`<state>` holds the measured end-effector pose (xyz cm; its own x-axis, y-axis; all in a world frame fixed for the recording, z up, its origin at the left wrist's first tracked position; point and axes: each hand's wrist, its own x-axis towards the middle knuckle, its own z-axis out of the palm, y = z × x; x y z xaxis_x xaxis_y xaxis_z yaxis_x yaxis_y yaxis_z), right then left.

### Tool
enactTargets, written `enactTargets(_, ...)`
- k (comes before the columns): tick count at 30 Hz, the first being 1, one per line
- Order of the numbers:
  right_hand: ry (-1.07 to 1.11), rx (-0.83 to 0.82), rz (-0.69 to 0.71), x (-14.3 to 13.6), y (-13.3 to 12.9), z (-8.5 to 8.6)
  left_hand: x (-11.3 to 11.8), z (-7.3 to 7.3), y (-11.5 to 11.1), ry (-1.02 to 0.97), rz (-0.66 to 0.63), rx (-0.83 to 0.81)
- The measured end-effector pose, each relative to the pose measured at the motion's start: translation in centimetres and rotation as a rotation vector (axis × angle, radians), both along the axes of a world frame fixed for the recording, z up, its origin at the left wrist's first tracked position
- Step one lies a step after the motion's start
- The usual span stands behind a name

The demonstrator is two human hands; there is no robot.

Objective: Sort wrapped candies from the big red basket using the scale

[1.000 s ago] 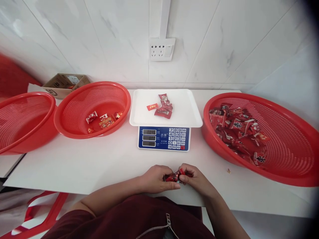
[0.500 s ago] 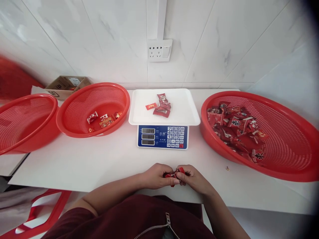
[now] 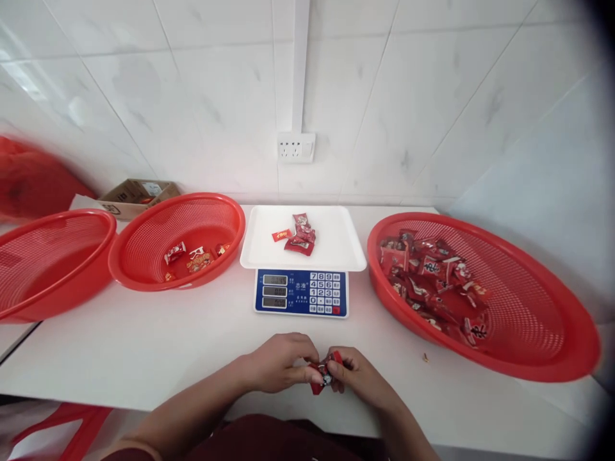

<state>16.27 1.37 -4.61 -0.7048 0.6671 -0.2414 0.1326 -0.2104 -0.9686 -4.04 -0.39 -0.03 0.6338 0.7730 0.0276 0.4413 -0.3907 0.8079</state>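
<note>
Red packaging is held between two bare hands above the front edge of a white table, at the lower centre of the frame. It is pinched between the thumb and fingers of the left hand and gripped by the curled fingers of the right hand; whether one packet or several are held cannot be told. Just beyond, at the centre, a blue-fronted scale is topped by a white tray, on which a cluster of red packets and a small red-and-gold packet are laid. At right, a red mesh basket is partly filled with similar packets. At left, a few wrapped pieces are contained in a second basket, flanked by a third basket at the frame's edge. Behind them, a cardboard box is seen.
</note>
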Motion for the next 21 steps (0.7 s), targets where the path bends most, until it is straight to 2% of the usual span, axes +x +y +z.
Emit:
enactTargets(2,0.013,-0.003,-0.018,0.1,0.1,-0.1,-1.0,2.3,1.3,0.017,0.121,0.151)
enactTargets(5,0.021,0.002,-0.007,0.0,0.1,-0.2,-2.6,5.4,4.9,0.112,0.313,0.438)
enactTargets(8,0.022,0.012,0.0,0.0,-0.2,-0.3,-3.5,7.0,9.7,0.301,0.42,0.65)
enactTargets(10,0.028,0.024,-0.021,0.0,-0.4,-0.5,-3.4,7.3,12.5,0.465,0.489,0.669)
enactTargets(12,0.036,0.03,-0.04,0.1,-0.6,-0.7,-2.9,7.0,14.5,0.58,0.509,0.603)
enactTargets(17,0.04,0.059,-0.034,0.3,-0.8,-0.6,-0.9,6.2,16.2,0.604,0.462,0.516)
enactTargets(21,0.032,0.061,-0.033,0.1,-0.8,-0.3,-0.5,6.4,17.9,0.596,0.463,0.487)
